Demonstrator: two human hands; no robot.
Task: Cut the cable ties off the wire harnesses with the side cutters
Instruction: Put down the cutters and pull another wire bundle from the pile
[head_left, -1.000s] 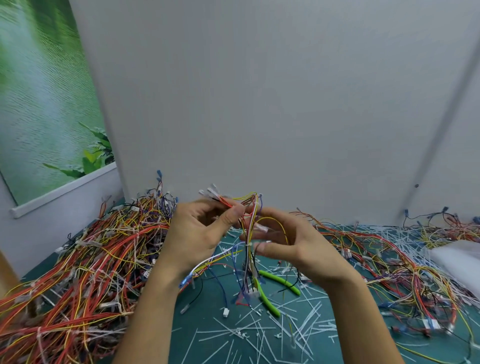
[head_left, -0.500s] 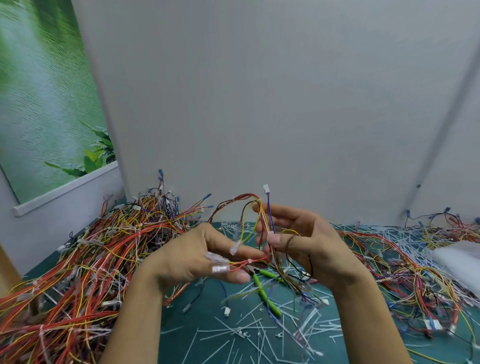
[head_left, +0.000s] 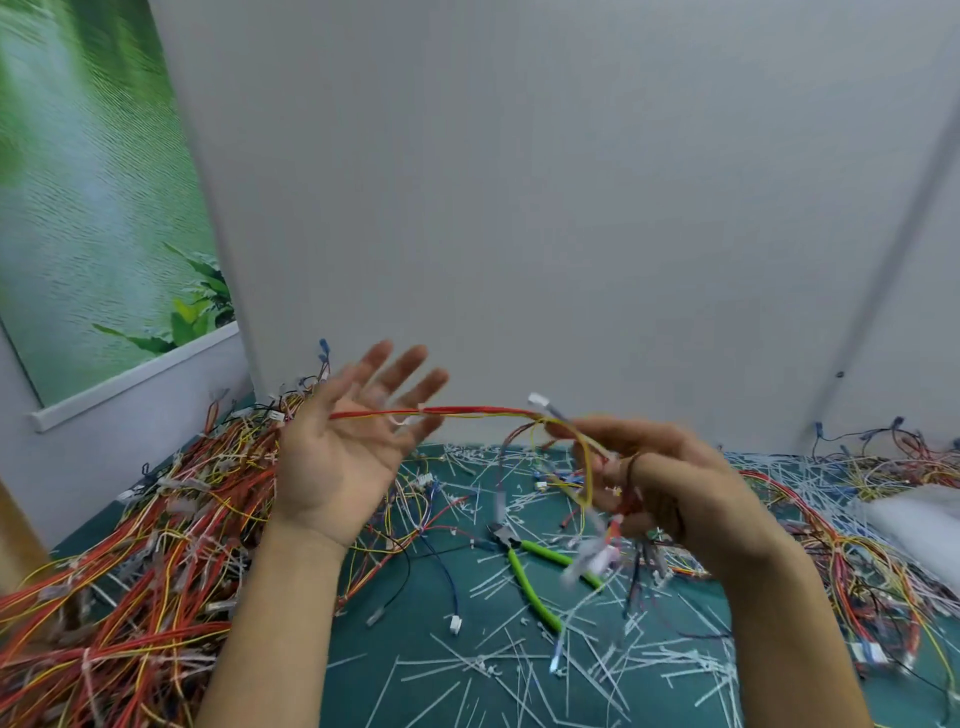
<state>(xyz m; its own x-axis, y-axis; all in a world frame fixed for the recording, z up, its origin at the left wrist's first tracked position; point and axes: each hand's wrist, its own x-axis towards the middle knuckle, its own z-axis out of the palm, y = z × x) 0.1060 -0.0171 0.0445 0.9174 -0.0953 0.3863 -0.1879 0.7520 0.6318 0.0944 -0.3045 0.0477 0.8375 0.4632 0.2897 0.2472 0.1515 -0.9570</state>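
Left hand (head_left: 340, 457) splayed, right hand (head_left: 660, 488) curled

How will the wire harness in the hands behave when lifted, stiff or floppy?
Probably floppy: the wire harness loops and dangles below the right hand gripping it. Likely light: that hand alone seems to carry it, with the left hand open at its red strand. Dangling connectors may snag.

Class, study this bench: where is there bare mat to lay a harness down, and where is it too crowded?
Barest: the green mat between the left forearm and the side cutters, crossed by only a few loose wires. Crowded: harness pile on the left, tangle on the right, cut ties littering the near centre.
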